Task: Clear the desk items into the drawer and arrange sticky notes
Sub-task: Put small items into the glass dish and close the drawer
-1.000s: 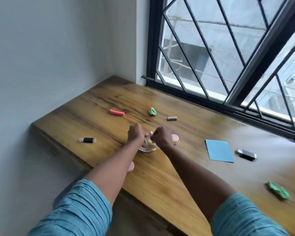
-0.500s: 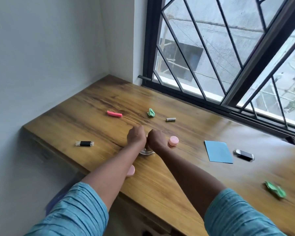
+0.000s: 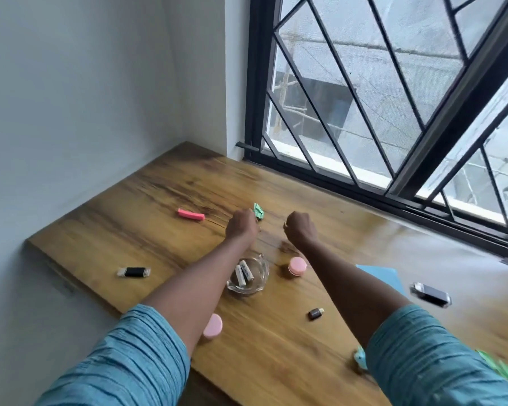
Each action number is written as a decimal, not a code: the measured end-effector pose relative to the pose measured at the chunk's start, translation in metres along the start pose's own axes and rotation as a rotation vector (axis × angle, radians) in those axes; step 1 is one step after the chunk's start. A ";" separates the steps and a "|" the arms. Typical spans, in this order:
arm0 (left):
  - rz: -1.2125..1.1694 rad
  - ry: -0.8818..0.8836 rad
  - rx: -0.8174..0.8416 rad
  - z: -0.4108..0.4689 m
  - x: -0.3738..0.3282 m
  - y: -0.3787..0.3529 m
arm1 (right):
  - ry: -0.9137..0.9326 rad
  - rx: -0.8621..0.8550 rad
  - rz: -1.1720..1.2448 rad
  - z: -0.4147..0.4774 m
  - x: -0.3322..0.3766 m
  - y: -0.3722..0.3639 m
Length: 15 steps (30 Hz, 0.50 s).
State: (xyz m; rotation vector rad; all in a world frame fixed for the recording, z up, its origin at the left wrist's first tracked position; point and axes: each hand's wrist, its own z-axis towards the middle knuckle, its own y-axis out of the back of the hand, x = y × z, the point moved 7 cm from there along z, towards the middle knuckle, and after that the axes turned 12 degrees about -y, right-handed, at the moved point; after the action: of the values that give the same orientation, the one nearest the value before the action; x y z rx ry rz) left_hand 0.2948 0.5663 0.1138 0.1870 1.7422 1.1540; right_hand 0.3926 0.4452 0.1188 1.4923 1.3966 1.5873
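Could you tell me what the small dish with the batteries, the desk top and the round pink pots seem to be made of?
The dish looks like clear glass: the wood shows through its thick, glinting rim. The desk top looks like wood or wood-grain laminate, with streaky grain and a soft sheen; which one cannot be told. The pink pots look like smooth, matte plastic, though motion blur leaves that open.

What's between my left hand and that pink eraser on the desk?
Nothing visible. The left hand is closed, just right of the pink eraser, with only bare desk between them. The crumpled green note lies on the hand's other side, out of that path.
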 end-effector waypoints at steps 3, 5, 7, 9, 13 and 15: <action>0.025 -0.027 0.029 0.012 -0.015 -0.014 | 0.076 0.039 -0.091 0.022 -0.005 -0.002; 0.024 -0.033 0.041 0.022 -0.020 -0.023 | 0.140 0.074 -0.151 0.031 -0.005 -0.008; 0.026 -0.044 0.033 0.031 -0.022 -0.031 | 0.198 0.087 -0.206 0.038 -0.005 -0.017; 0.009 -0.035 0.043 0.038 -0.021 -0.039 | 0.222 0.080 -0.255 0.043 -0.005 -0.023; -0.023 -0.012 0.026 0.043 -0.016 -0.040 | 0.181 0.064 -0.226 0.039 -0.004 -0.021; -0.040 -0.013 0.008 0.038 -0.013 -0.034 | 0.101 0.080 -0.140 0.033 -0.006 -0.021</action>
State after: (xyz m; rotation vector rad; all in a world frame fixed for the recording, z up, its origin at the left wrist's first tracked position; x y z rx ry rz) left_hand 0.3437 0.5639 0.0938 0.1638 1.7318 1.1143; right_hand 0.4202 0.4566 0.0922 1.3424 1.6019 1.5553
